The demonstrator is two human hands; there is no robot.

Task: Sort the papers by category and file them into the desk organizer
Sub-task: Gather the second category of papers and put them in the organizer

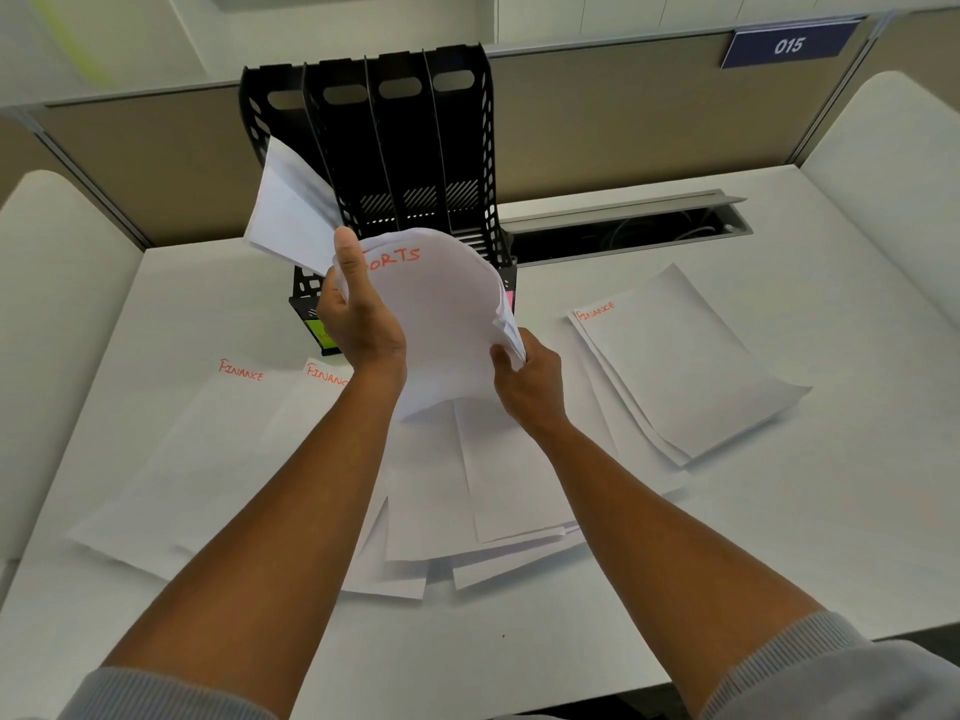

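On the white surface [675, 563], at about nine o'clock, lie two sheets headed FINANCE [171, 459] in red, side by side and overlapping, the second partly hidden under the left forearm. Above them, toward eleven o'clock, one loose bundle of white paper [288, 210] leans out of the leftmost slot of the black desk organizer [395, 148], which stands at twelve o'clock against the partition and shows four upright slots. A green sticky label [319, 337] and a pink one [511, 296] mark its front edge.

The left hand [358, 324] is curled round the left edge of a bent sheaf of papers [441, 324], thumb pressed flat on top beside red lettering that reads "ORTS". The sheaf bows upward in front of the organizer's base, off the surface. The right hand [530, 376] pinches the sheaf's right edge, fingers tucked under and thumb on top; the number of sheets in it cannot be counted.

Beneath the hands, at six o'clock, a messy fan of blank-looking sheets [493, 511] is spread out, at least five edges showing. At three o'clock sits one neater pile headed FINANCE [685, 366], several sheets deep. Behind it a cable slot [623, 233] lies open, and a blue plate reading 015 [789, 44] hangs at one o'clock.
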